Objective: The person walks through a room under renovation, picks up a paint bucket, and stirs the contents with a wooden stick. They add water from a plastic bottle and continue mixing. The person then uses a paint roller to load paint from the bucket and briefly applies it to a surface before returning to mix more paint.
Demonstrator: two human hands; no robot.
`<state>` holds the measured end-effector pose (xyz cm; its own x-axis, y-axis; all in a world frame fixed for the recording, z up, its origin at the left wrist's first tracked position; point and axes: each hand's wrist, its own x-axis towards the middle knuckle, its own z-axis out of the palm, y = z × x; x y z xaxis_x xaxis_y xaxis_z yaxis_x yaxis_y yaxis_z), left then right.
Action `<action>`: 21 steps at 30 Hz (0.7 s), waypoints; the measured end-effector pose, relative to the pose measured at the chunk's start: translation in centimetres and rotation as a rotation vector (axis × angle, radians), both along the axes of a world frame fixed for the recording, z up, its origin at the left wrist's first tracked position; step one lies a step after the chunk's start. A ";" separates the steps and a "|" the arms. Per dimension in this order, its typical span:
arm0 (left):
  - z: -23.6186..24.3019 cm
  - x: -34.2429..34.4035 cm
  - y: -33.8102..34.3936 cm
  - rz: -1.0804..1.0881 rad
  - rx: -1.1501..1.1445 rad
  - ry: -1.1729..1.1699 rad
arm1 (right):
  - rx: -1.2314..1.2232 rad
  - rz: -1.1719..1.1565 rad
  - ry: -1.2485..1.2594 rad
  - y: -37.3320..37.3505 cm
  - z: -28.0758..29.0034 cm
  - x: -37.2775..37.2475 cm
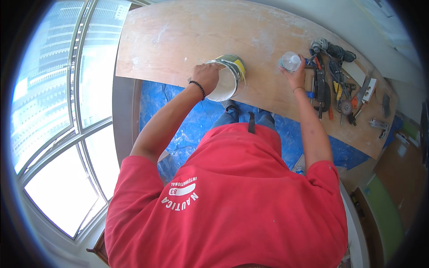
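My left hand [205, 79], with a dark beaded bracelet at its wrist, is closed at the left side of the rim of a paint bucket [241, 67]. The bucket is dark green and yellow outside, has pale material inside, and leans toward me at the table's near edge. The fingertips are partly hidden, so I cannot tell if a small thing is also between them. Farther right, my right hand [296, 77] is wrapped round a clear plastic bottle [290, 61] with a whitish top. The bottle is over the table, left of the tools.
A dusty wooden tabletop [174, 40] stretches before me. Its right end bears an angle grinder [337, 51], a tool belt [321, 85], a power strip [369, 90] and several hand tools. Blue plastic sheeting [178, 120] covers the floor below. Tall windows [98, 53] stand at the left.
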<state>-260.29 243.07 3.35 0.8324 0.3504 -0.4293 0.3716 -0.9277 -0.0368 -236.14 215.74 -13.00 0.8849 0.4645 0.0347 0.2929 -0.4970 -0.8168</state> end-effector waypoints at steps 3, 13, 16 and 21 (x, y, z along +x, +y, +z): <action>-0.7 0.0 0.0 0.032 0.022 -0.005 | -0.002 -0.011 0.008 -0.1 -0.9 0.2; -1.3 2.2 0.8 0.081 0.005 0.121 | 0.226 -0.110 0.273 8.5 2.5 -14.0; 0.3 1.9 0.7 0.061 0.018 0.128 | -0.031 -0.003 0.061 16.7 3.6 -12.6; 3.0 0.4 1.5 0.055 0.046 0.126 | -0.178 0.056 0.288 20.3 4.0 -12.2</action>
<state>-259.91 244.56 6.35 0.7518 0.4160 -0.5116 0.4116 -0.9022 -0.1288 -248.30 236.04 -9.03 0.8194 0.4893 -0.2988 0.0941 -0.6289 -0.7718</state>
